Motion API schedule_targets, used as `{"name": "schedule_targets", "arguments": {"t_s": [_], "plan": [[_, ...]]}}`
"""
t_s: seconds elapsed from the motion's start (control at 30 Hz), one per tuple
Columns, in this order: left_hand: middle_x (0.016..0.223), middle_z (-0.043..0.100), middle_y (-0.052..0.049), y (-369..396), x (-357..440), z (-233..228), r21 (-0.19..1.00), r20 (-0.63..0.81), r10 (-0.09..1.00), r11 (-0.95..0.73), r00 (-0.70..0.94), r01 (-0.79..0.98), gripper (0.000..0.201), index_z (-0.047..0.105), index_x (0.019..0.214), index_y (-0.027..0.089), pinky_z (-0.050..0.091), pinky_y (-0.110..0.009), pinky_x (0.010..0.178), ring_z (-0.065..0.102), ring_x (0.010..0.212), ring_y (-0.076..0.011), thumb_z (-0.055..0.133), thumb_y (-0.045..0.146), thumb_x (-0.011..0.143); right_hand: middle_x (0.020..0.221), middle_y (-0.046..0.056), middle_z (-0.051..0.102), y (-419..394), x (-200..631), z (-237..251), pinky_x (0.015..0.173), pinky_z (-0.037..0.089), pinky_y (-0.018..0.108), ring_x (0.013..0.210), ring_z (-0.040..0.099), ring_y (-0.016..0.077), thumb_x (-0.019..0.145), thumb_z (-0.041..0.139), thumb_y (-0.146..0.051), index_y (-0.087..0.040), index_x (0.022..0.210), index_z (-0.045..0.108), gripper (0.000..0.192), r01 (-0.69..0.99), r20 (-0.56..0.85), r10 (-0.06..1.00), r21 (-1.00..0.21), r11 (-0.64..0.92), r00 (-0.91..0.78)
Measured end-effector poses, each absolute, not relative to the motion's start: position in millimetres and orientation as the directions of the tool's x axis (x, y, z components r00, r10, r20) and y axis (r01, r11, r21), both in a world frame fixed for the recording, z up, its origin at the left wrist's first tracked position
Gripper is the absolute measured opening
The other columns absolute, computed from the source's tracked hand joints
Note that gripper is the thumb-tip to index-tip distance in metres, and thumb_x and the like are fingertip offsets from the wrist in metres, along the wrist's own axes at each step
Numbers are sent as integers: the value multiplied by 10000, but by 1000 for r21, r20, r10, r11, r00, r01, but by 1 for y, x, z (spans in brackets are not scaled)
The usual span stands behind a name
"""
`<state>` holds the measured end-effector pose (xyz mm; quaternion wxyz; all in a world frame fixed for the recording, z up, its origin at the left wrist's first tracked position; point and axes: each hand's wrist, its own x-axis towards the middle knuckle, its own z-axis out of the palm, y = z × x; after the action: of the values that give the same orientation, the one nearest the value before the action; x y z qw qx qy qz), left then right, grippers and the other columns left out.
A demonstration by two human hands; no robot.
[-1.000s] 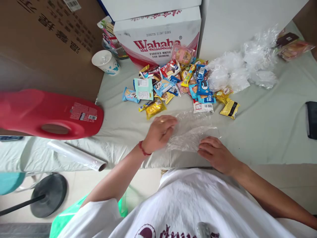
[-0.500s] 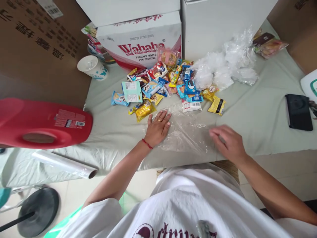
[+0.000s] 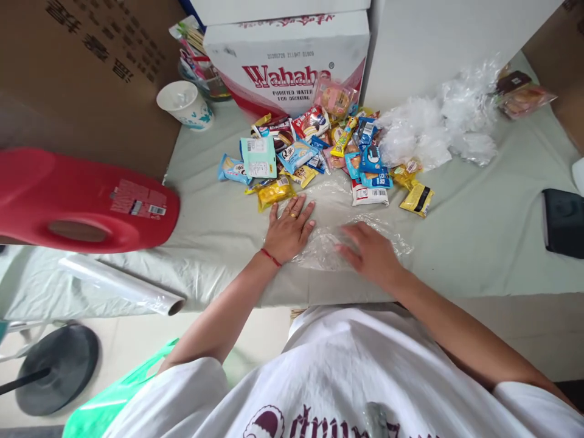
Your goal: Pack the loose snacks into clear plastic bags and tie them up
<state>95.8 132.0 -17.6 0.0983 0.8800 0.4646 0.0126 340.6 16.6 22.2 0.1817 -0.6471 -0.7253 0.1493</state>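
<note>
Pale green cloth [image 3: 479,243] covered table, snack packets [image 3: 319,152] heaped by Wahaha box [image 3: 292,67]. Left hand [image 3: 289,228] lay flat, fingers spread, pinning clear plastic sheet [image 3: 328,243] near front edge. Right hand [image 3: 369,252] pressed palm-down on same sheet, fingers loosely extended, gripping nothing. Risk: thin film bunched, could cling or tear; yellow packet [image 3: 274,191] just beside left fingertips, easily nudged.

white carton [image 3: 292,61]: "Wahaha" in large red letters with an ® mark; beneath it "PURIFIED WATER FOR DRINKING"; a printed code runs upside down above, too small to read surely
brown cardboard box [image 3: 91,73]: dark Chinese characters, upside down
snack packets [image 3: 319,152]: print too small to read
</note>
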Motion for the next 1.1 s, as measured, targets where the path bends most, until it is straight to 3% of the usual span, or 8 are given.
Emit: {"name": "schedule_targets", "arguments": {"t_s": [0.13,0.27,0.37,0.5,0.6,0.73,0.83,1.1], "plan": [[1734,232,-61,133,96,-17,182,-81,813,-557,577,810,603,330,1632,273,114,-655,1264,248,1601,-279,208,484,1080,1089,81,714,33,291,30,746,461,302,937,671,214,1066,498,-361,-204,1152,692,265,894,-241,942,-435,109,-232],[1733,235,-68,133,95,-18,190,-65,807,-568,587,801,612,326,1633,263,108,-672,1256,240,1603,-281,187,485,1080,951,70,697,8,267,35,655,401,304,855,638,198,1062,463,-214,-193,1049,694,233,803,-127,836,-386,454,-533],[1730,248,-70,134,94,-18,204,-60,804,-571,592,795,613,339,1628,263,105,-671,1255,243,1603,-280,175,484,1081,887,57,699,-19,254,32,615,388,311,807,619,194,1011,545,-171,-184,966,701,163,573,-91,591,-401,715,-802],[1724,268,-69,136,93,-16,245,-68,807,-557,587,794,606,363,1618,269,109,-656,1261,266,1595,-283,181,475,1079,792,17,708,-27,261,35,562,374,298,713,609,177,959,656,-221,-200,818,701,149,466,-213,419,-510,723,-883],[1718,285,-89,134,92,-12,301,-65,826,-519,561,800,604,345,1627,255,136,-623,1269,285,1589,-270,197,458,1077,850,12,728,-17,287,51,634,453,285,762,636,164,1039,568,-303,-219,927,719,206,495,-61,605,-643,585,-794],[1713,298,-89,115,86,-4,301,-52,880,-437,472,848,589,366,1617,263,150,-644,1260,281,1590,-274,229,448,1075,1271,130,699,-10,329,49,1011,514,438,1160,623,256,1076,457,-290,-206,1310,653,317,726,134,941,-606,326,-311],[1697,336,-95,85,77,-1,251,-89,931,-323,353,913,575,387,1606,268,132,-707,1241,292,1584,-298,239,425,1073,1503,206,542,-9,356,16,1119,461,584,1368,487,350,1033,519,-283,-148,1423,591,419,834,146,969,-493,247,-201],[1631,449,-154,12,50,26,232,16,999,-53,50,971,555,580,1483,247,350,-691,1152,358,1525,-397,299,476,1063,1428,142,633,86,404,-17,1168,436,586,1467,437,314,963,483,-114,-188,1165,758,350,638,234,794,-489,595,-562]]}}
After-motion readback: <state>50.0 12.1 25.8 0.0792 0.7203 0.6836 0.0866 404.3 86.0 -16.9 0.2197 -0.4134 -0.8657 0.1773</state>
